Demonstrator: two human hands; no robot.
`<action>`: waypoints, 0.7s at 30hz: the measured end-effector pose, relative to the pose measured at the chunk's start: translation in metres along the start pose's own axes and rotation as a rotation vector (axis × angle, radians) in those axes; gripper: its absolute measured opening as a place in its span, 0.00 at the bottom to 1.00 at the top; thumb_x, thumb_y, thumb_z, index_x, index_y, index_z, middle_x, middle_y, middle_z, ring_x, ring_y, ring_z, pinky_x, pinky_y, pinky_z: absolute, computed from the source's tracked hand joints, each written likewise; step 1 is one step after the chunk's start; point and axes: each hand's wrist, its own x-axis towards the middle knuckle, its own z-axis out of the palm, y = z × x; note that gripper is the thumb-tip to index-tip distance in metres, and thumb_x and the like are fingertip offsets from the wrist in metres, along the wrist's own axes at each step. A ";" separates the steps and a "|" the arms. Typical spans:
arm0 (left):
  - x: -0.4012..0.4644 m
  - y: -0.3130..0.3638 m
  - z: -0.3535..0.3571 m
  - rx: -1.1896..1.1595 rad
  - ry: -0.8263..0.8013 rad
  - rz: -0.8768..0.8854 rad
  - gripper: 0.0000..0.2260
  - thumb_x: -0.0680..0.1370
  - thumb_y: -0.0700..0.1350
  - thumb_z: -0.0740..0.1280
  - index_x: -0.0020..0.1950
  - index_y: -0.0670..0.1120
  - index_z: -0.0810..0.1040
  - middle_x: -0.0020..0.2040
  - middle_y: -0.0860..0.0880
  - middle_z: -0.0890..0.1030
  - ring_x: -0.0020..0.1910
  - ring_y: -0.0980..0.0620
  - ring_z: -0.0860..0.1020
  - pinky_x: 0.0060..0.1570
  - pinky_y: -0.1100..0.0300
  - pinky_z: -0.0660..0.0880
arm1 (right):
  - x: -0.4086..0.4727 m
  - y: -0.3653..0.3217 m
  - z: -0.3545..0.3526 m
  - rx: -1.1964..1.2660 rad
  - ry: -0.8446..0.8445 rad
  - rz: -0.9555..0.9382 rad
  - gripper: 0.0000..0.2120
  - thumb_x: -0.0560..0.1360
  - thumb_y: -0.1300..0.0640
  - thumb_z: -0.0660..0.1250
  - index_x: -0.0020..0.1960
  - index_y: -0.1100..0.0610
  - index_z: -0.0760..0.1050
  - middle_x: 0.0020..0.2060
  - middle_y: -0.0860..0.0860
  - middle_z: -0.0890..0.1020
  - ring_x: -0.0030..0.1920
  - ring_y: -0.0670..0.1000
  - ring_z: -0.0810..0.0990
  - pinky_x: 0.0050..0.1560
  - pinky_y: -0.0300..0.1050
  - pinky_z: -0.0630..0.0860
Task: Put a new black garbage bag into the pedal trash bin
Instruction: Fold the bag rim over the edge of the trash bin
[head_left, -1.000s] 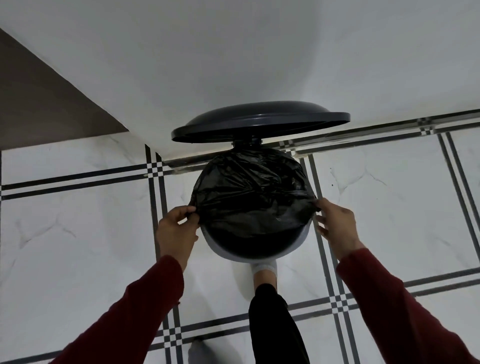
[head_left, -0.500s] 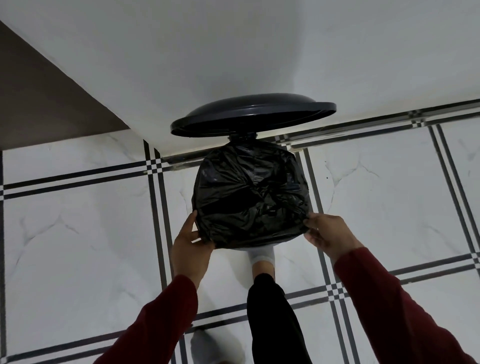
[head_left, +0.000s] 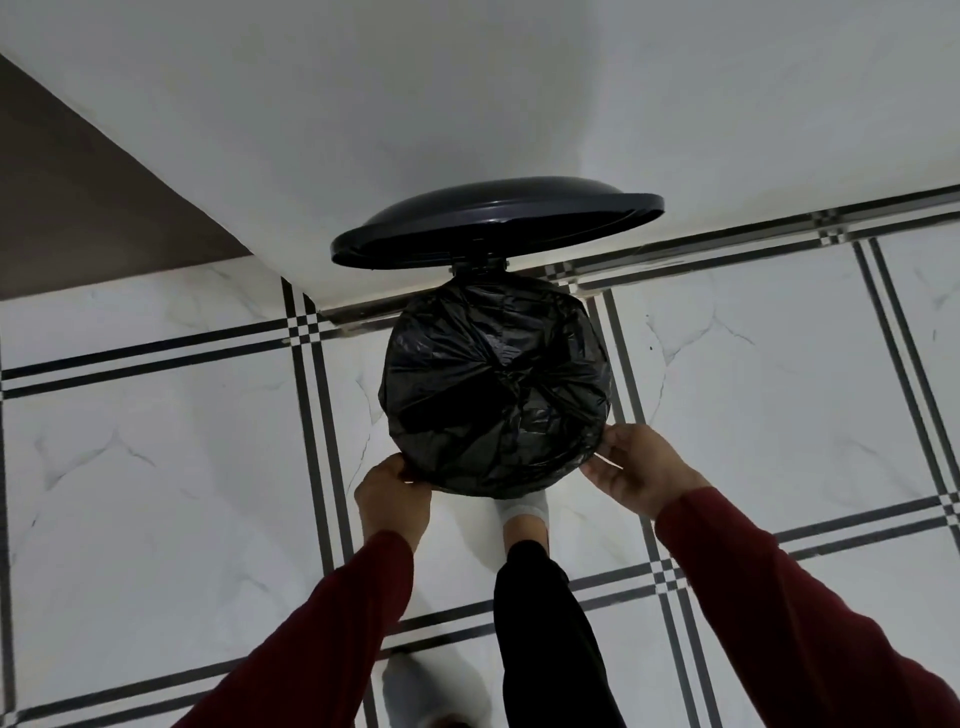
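bag: black garbage bag (head_left: 496, 395) stretched across the bin mouth
lid: bin lid (head_left: 496, 221) raised
hands: left hand (head_left: 392, 499), right hand (head_left: 641, 467) pinch the bag edge
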 end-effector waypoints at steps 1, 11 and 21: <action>0.002 0.000 -0.001 -0.059 -0.031 -0.064 0.06 0.74 0.36 0.72 0.49 0.42 0.85 0.42 0.48 0.86 0.42 0.45 0.83 0.45 0.54 0.81 | 0.001 0.002 0.000 0.045 -0.021 -0.005 0.10 0.73 0.68 0.57 0.46 0.63 0.77 0.41 0.56 0.84 0.34 0.54 0.85 0.38 0.46 0.82; -0.002 0.011 -0.021 -1.053 -0.283 -0.563 0.07 0.78 0.41 0.62 0.49 0.44 0.80 0.56 0.45 0.81 0.54 0.43 0.80 0.56 0.49 0.78 | -0.002 0.028 0.003 0.430 -0.045 -0.003 0.07 0.77 0.61 0.62 0.51 0.57 0.78 0.44 0.52 0.81 0.42 0.50 0.80 0.50 0.40 0.76; -0.001 0.031 -0.012 -0.946 -0.147 -0.465 0.15 0.83 0.55 0.64 0.67 0.52 0.78 0.62 0.47 0.82 0.60 0.45 0.81 0.50 0.49 0.81 | -0.049 0.036 0.105 -1.125 0.065 -1.386 0.14 0.73 0.61 0.61 0.53 0.56 0.82 0.48 0.51 0.82 0.50 0.49 0.79 0.51 0.41 0.78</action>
